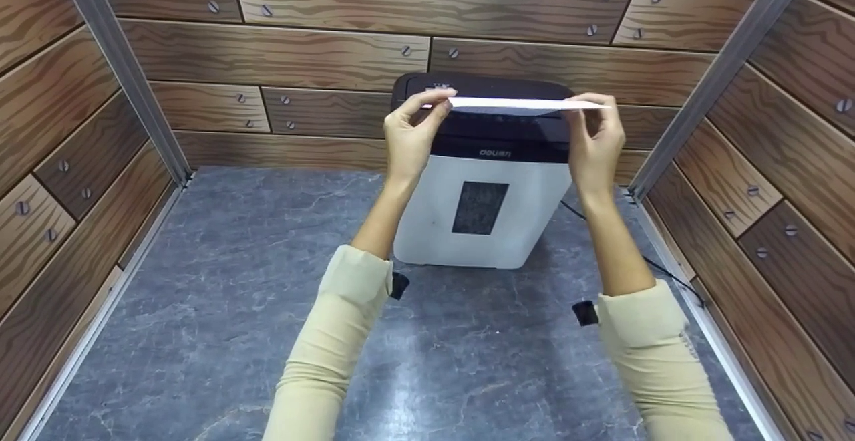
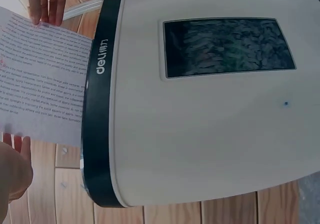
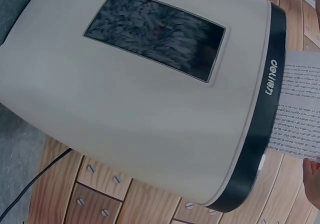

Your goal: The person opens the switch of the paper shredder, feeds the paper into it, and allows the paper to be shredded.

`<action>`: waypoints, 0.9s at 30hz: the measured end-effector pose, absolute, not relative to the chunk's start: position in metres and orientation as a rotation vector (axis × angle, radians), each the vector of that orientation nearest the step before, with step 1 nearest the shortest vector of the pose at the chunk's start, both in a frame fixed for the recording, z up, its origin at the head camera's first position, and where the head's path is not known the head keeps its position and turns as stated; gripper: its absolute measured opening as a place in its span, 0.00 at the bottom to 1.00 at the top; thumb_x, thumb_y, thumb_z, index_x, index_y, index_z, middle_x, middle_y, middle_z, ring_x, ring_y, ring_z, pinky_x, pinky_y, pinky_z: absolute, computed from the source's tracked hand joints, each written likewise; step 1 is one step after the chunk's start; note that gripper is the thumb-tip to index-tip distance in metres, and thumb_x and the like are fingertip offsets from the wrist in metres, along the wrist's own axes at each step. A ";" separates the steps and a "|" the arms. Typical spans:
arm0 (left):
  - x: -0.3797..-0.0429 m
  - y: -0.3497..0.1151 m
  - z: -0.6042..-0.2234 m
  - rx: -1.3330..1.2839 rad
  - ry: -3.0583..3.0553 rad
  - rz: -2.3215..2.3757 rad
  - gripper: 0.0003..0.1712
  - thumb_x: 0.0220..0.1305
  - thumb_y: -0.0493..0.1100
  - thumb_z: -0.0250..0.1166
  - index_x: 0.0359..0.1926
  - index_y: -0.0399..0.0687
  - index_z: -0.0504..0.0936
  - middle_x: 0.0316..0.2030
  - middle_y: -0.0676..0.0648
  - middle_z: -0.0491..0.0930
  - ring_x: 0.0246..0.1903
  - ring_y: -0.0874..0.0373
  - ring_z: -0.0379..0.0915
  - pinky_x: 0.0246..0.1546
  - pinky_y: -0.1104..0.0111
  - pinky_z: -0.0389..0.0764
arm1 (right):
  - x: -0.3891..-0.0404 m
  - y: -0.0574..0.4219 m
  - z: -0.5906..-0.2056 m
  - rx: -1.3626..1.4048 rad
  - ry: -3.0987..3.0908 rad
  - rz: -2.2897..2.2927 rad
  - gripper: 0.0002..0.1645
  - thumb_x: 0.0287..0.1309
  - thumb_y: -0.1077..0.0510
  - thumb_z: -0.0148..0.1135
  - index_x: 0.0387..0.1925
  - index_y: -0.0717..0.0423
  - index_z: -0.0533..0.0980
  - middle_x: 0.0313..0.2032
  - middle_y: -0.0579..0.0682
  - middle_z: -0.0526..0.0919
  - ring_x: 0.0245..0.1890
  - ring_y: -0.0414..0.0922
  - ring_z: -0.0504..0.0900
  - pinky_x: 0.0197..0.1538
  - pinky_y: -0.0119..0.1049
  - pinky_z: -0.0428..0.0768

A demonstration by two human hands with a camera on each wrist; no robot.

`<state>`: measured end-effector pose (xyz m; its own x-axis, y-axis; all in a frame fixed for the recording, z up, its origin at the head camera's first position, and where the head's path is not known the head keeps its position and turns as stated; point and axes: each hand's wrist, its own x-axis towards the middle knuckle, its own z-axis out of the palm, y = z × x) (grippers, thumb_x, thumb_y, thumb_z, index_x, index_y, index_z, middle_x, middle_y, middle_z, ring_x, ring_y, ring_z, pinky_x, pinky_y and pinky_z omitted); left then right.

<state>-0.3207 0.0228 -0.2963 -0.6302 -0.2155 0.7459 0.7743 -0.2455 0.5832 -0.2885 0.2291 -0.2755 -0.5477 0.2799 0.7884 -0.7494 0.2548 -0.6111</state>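
Between both hands a sheet of printed paper (image 1: 511, 104) is stretched above a paper shredder (image 1: 424, 220). My left hand (image 1: 409, 140) pinches its left edge between thumb and fingers, while my right hand (image 1: 596, 150) pinches the right edge. From the head the sheet shows nearly edge-on over the dark top. In the left wrist view, lines of text cover the paper (image 2: 40, 77), and its lower edge meets or passes behind the shredder's black front rim (image 2: 97, 129). The slot itself is hidden.
Paper shreds show through the shredder's dark window (image 2: 230, 47). A black cord (image 1: 668, 272) runs along the floor at the right. Wood-patterned walls (image 1: 334, 60) enclose the grey marbled floor (image 1: 267, 240) at the back and sides.
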 end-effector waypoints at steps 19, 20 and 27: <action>-0.325 0.027 -0.301 -0.687 -1.310 -1.918 0.07 0.52 0.21 0.61 0.35 0.21 0.78 0.36 0.33 0.80 0.42 0.55 0.76 0.48 0.55 0.73 | -0.294 0.225 -0.274 0.336 -1.688 1.251 0.09 0.55 0.65 0.61 0.34 0.72 0.75 0.34 0.58 0.81 0.40 0.40 0.77 0.48 0.31 0.71; -0.324 0.027 -0.299 -0.693 -1.303 -1.925 0.07 0.53 0.22 0.61 0.35 0.21 0.78 0.36 0.34 0.80 0.41 0.56 0.76 0.48 0.55 0.74 | -0.294 0.225 -0.273 0.344 -1.674 1.255 0.09 0.55 0.65 0.61 0.34 0.71 0.75 0.34 0.58 0.81 0.39 0.40 0.77 0.48 0.31 0.71; -0.322 0.027 -0.292 -0.561 -1.432 -1.817 0.05 0.53 0.25 0.63 0.34 0.29 0.82 0.31 0.43 0.82 0.32 0.63 0.74 0.35 0.64 0.78 | -0.304 0.230 -0.269 0.360 -1.608 1.289 0.03 0.52 0.70 0.62 0.30 0.67 0.75 0.32 0.57 0.81 0.34 0.41 0.77 0.40 0.29 0.74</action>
